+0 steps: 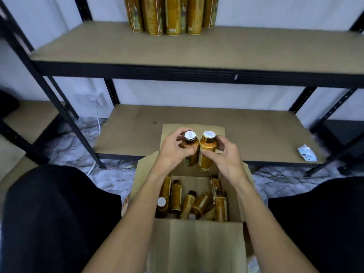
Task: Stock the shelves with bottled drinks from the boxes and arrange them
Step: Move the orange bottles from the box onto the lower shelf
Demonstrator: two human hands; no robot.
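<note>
Now I hold two amber drink bottles above the box: my left hand (173, 152) curls round the left bottle (190, 147) and my right hand (225, 157) round the right bottle (206, 152). Caps are up and sides touching, I'd say to shelve them as a pair. Under my wrists the cardboard box (197, 239) holds more bottles (189, 201); beyond my hands lies the lower shelf (134, 133).
</note>
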